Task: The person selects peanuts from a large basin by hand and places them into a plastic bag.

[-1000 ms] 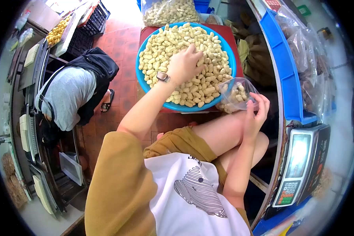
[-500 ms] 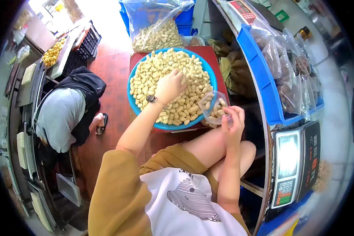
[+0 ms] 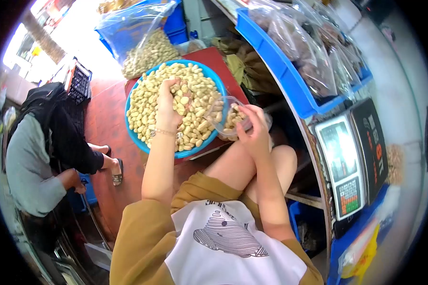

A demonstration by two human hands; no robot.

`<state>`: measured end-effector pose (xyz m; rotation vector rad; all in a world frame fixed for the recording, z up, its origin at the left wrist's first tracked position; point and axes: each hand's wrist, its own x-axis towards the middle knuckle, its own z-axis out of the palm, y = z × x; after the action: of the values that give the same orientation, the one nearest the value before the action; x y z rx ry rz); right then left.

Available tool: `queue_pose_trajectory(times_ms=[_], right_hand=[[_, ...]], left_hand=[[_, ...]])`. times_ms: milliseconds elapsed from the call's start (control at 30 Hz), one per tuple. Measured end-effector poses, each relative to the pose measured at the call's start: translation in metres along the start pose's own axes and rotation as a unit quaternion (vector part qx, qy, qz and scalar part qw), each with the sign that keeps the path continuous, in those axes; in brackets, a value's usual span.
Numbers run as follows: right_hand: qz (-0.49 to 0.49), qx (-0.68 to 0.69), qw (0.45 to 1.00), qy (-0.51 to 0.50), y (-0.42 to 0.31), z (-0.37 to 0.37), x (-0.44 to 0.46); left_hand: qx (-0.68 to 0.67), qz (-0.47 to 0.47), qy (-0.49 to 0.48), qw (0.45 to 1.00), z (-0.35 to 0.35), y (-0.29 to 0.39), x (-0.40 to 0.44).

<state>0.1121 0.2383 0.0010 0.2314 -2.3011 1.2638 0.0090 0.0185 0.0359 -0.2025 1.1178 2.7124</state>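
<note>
A round blue basin (image 3: 129,124) heaped with peanuts in their shells (image 3: 150,97) stands in front of me. My left hand (image 3: 168,105) is over the heap, its fingers curled round several peanuts in the palm. Beside the basin's right edge, my right hand (image 3: 255,127) grips a clear plastic container (image 3: 217,124) by its side. The container is tilted, its round mouth toward the heap, and some peanuts (image 3: 235,116) lie inside it. Part of its body is hidden behind my right fingers.
Behind the basin, a clear bag of peanuts (image 3: 150,52) leans on the red table (image 3: 223,69). At right are a blue tray (image 3: 290,92) with bagged goods and a digital scale (image 3: 342,161). A person in grey (image 3: 31,161) bends at left.
My left hand has turned, now cupping peanuts and drawn nearer the container. The view has shifted, and the person at left has moved, with a hand now showing.
</note>
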Motion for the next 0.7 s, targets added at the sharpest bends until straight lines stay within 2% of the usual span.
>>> queue_pose_trajectory(times_ms=[67,133,167,267,367,500,700], right_hand=[[0.004,-0.001,1.0,0.007,0.001,0.0,0.0],[0.009,0.005,1.0,0.015,0.004,0.0,-0.001],[0.013,0.01,1.0,0.019,0.006,0.0,-0.002],[0.014,0.035,0.999,0.018,0.011,0.0,-0.001],[0.028,0.074,0.996,0.041,0.016,0.003,-0.002],[0.084,0.103,0.991,0.018,0.015,-0.001,-0.004],[0.098,0.123,0.987,-0.022,0.02,-0.004,-0.005]], left_hand=[[-0.104,-0.048,-0.069,0.991,0.006,-0.01,0.0],[-0.133,-0.076,-0.063,0.986,0.018,-0.023,-0.002],[-0.133,-0.084,-0.116,0.981,0.018,-0.03,0.0],[-0.141,-0.121,-0.169,0.968,0.028,-0.051,-0.001],[-0.027,-0.066,-0.028,0.997,0.051,-0.067,-0.012],[-0.009,0.005,-0.07,0.997,0.052,-0.082,-0.01],[-0.022,0.025,-0.062,0.998,0.052,-0.09,-0.002]])
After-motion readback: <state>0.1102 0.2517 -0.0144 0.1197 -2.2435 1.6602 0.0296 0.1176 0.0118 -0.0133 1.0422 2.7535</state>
